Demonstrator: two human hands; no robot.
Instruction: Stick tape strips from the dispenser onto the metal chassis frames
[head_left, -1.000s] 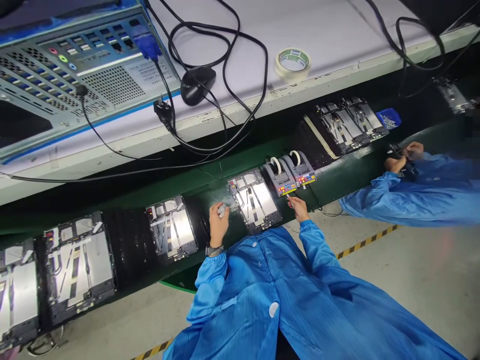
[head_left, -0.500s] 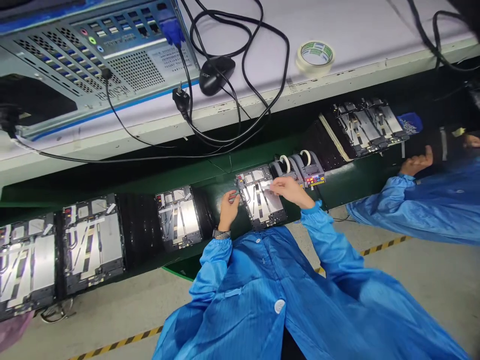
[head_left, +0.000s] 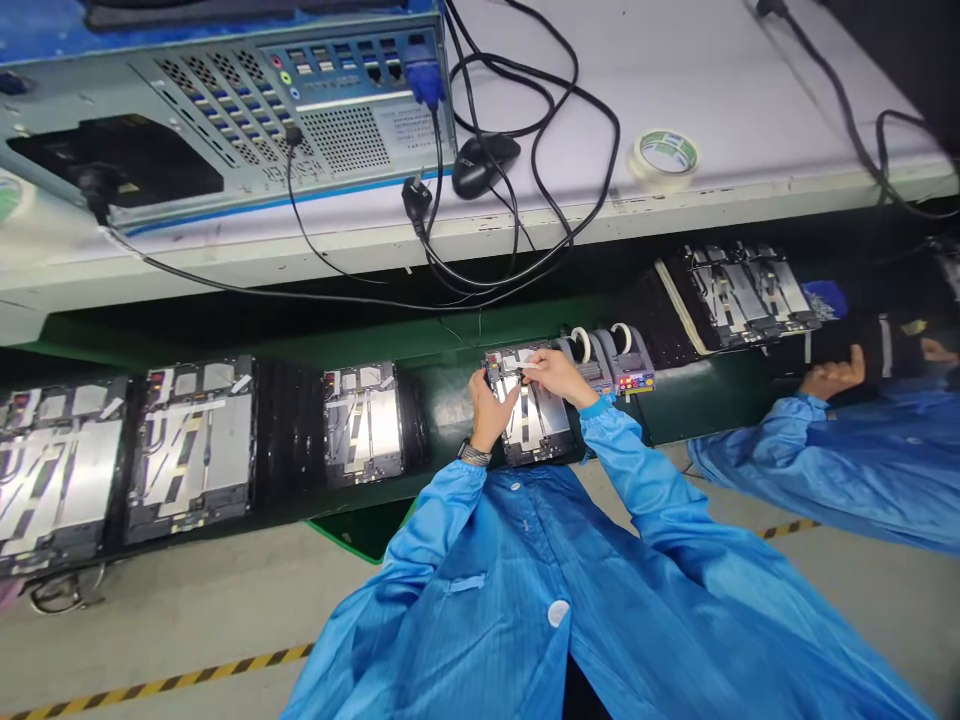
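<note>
An opened tablet (head_left: 534,420) with bare silvery plates and dark ribbon cables lies in front of me on the green bench. My left hand (head_left: 491,408) is at its upper left side, thumb spread away from the fingers, the fingertips touching the edge. Over the tablet's upper part, my right hand (head_left: 559,376) has thumb and forefinger pinched on what looks like a short white strip of tape (head_left: 531,366). Just right of the tablet stand two grey tape dispensers (head_left: 628,358), each with a white roll and one with a lit red display.
More opened tablets (head_left: 364,420) lie in a row to the left; others (head_left: 750,295) sit at the far right. A co-worker's hand (head_left: 834,375) is beyond them. The shelf above holds a computer case (head_left: 337,130), a mouse (head_left: 484,165), cables and a tape roll (head_left: 665,155).
My left hand has come in against the tablet's left edge. My right hand has moved left over the tablet's upper part with the white strip. The camera view has shifted.
</note>
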